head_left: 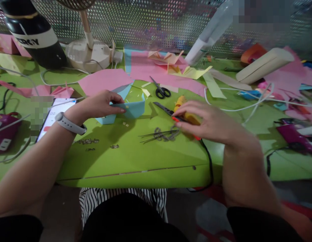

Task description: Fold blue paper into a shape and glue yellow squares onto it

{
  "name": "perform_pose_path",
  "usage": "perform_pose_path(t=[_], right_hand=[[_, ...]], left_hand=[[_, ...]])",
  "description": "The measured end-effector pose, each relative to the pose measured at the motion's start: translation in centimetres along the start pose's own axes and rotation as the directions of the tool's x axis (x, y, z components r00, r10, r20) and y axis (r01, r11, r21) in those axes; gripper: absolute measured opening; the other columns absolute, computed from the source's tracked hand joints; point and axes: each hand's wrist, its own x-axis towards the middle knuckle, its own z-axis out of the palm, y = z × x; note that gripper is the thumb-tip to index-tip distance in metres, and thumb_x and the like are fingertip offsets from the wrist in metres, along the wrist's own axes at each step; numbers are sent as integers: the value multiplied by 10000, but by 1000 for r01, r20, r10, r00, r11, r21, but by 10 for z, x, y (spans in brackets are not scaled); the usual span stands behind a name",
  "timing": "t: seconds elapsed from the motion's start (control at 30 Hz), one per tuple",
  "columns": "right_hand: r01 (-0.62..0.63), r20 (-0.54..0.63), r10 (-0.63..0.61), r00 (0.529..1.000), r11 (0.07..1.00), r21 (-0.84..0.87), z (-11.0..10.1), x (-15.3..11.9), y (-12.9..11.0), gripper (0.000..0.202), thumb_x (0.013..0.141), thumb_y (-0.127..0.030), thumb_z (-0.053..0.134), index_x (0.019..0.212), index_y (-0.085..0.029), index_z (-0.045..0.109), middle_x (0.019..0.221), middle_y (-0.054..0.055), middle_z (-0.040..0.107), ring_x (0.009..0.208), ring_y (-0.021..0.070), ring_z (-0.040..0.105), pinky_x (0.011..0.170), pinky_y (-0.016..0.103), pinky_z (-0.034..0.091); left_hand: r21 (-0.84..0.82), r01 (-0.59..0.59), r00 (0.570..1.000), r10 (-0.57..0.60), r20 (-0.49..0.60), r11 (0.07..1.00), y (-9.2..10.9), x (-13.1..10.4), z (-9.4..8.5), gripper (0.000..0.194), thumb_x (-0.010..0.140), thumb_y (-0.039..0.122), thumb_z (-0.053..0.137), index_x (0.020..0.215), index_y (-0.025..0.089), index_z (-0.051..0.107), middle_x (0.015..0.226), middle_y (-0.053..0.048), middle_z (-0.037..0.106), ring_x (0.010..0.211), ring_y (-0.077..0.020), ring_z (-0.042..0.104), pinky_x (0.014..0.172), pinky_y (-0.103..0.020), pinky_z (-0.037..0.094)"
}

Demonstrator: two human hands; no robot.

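Observation:
My left hand (101,104) pinches a folded strip of light blue paper (134,110) between thumb and fingers, just above the green table. My right hand (208,121) closes its thumb and fingertips on the red-orange handle end of a pair of scissors (163,108), whose dark blades point up and left. Partly hidden under that hand lies a yellow tool (180,101), which looks like a glue gun. Below the scissors rest thin metal rods (150,135) and a grey looped piece (158,133). Black-handled scissors (162,91) lie farther back.
Pink paper sheets (105,80) and yellow scraps cover the back. A phone (56,112) lies by my left wrist, with small metal bits (89,141) nearby. A dark bottle (37,37), a fan base (90,55) and a cardboard tube (264,67) stand or lie behind. White cables (236,109) cross the right.

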Motion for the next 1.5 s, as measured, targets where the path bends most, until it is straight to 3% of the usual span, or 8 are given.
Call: perform_pose_path(t=[0.17, 0.5, 0.7, 0.83, 0.97, 1.13, 1.37, 1.5], right_hand=[[72, 256, -72, 964, 997, 11, 25, 3, -11, 216, 881, -293, 512, 1013, -186, 646, 1014, 100, 651, 945, 242, 624, 828, 389, 486], [-211, 134, 186, 973, 955, 209, 15, 8, -12, 69, 736, -203, 524, 795, -223, 497, 670, -14, 553, 582, 142, 494, 546, 282, 376], [-293, 285, 142, 948, 743, 602, 22, 8, -7, 92, 828, -205, 460, 823, -215, 552, 752, 5, 577, 601, 125, 490, 523, 258, 383], [-244, 268, 65, 961, 655, 715, 23, 8, -10, 175, 888, -379, 561, 886, -204, 574, 645, -31, 532, 505, 91, 423, 456, 229, 313], [-150, 289, -27, 957, 806, 572, 21, 11, -16, 339, 928, -507, 516, 866, -199, 643, 558, -44, 523, 476, 96, 462, 464, 231, 352], [54, 262, -119, 958, 969, 243, 26, 11, -24, 302, 969, -389, 446, 947, -224, 698, 921, 48, 738, 825, 183, 677, 721, 299, 484], [40, 387, 15, 922, 990, -133, 33, 14, -51, 183, 939, -282, 446, 888, -187, 593, 695, 51, 660, 571, 181, 573, 528, 296, 325], [70, 382, -6, 924, 985, -155, 40, 20, -58, 325, 974, -449, 429, 839, -203, 592, 630, 32, 631, 530, 173, 533, 520, 290, 251]], left_hand=[[-30, 17, 1000, -17, -8, 999, 2, 1, 1, 448, 767, 435, 636, 1111, 152, 679, 920, -44, 684, 791, -162, 585, 698, -264, 434], [-69, 1, 1000, 1, 24, 998, 1, 1, 2, 409, 804, 406, 626, 1123, 153, 665, 980, -65, 694, 877, -193, 614, 770, -299, 464], [-102, -9, 1000, 11, 20, 995, 2, -2, 0, 401, 809, 402, 616, 1106, 136, 660, 935, -65, 692, 795, -172, 598, 708, -283, 451], [-94, -21, 1000, 22, 9, 995, 1, -3, 0, 402, 799, 398, 614, 1101, 136, 663, 927, -63, 689, 773, -164, 584, 682, -273, 433], [-85, -17, 1000, 18, 5, 996, 1, -3, 0, 398, 794, 387, 607, 1095, 133, 670, 926, -63, 688, 766, -161, 567, 675, -272, 420], [-71, -8, 1000, 8, 5, 997, 5, -4, 0, 388, 793, 367, 606, 1089, 126, 676, 901, -57, 682, 756, -154, 559, 679, -265, 414], [-73, -29, 1000, 29, -7, 997, 4, -5, -1, 378, 804, 353, 594, 1087, 117, 678, 884, -52, 674, 728, -144, 549, 664, -262, 403], [-71, -62, 998, 61, -16, 996, 0, -4, 0, 372, 802, 360, 594, 1069, 115, 680, 891, -56, 677, 732, -147, 549, 653, -262, 397]])
